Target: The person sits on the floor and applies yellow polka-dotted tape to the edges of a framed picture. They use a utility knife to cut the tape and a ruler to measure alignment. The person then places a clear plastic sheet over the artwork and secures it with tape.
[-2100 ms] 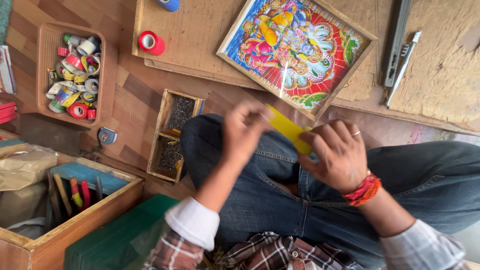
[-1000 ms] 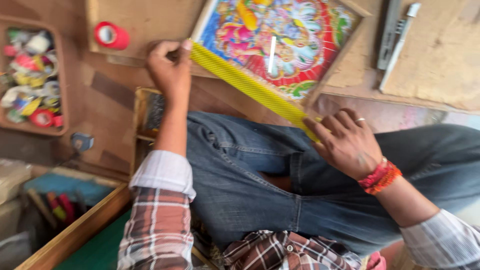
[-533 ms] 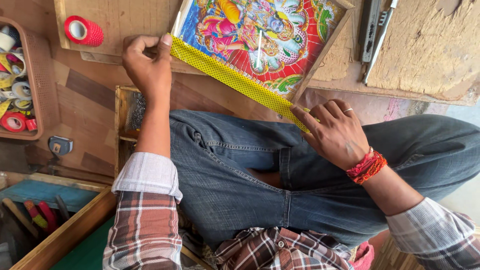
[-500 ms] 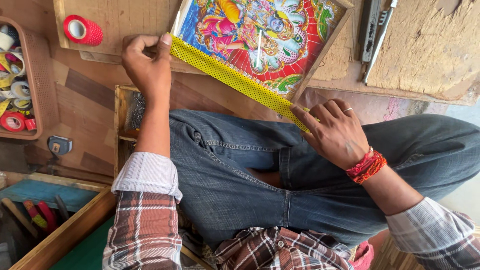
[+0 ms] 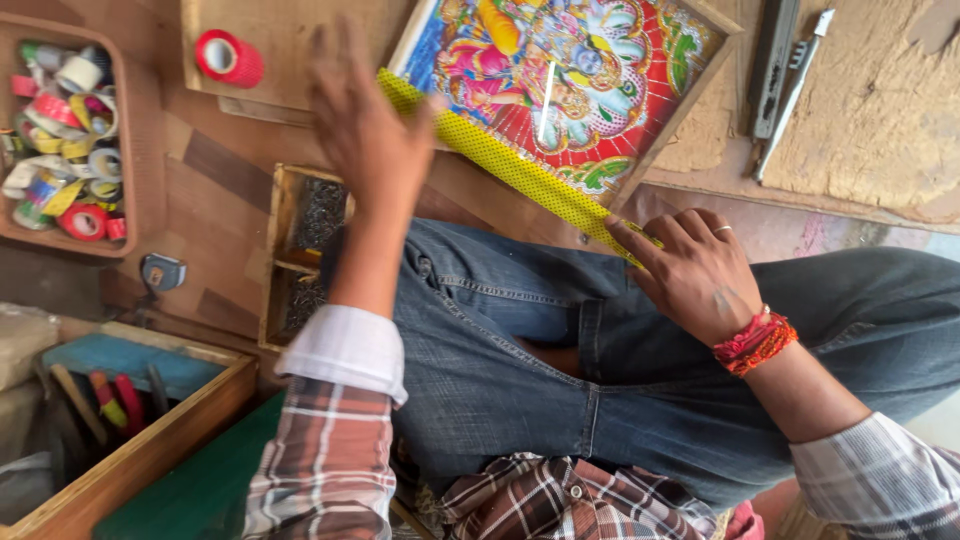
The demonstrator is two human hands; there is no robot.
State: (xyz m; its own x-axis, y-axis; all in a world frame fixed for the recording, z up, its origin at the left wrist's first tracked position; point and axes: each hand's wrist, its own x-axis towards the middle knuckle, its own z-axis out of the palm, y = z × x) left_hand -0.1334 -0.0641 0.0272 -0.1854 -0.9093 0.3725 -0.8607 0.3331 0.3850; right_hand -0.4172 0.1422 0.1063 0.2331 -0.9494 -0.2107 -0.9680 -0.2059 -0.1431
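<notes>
Floorboards: right hand (image 5: 690, 275) pins yellow tape (image 5: 515, 170) along frame (image 5: 690, 95).

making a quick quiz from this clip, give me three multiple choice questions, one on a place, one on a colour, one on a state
1. Where does the yellow dotted tape strip lie?
A. along the lower edge of the framed picture
B. inside the tray of tape rolls
C. across the green board

2. What colour is the lone tape roll on the wooden board at the top?
A. blue
B. red
C. white

3. What is the right hand doing?
A. lifted clear of everything
B. gripping a hammer
C. pressing its fingers on the end of the strip

Answers: 1 A, the strip runs along the frame's lower edge. 2 B, the roll is red. 3 C, the fingertips sit on the strip's end, while the left hand is blurred and open above its other end.
</notes>
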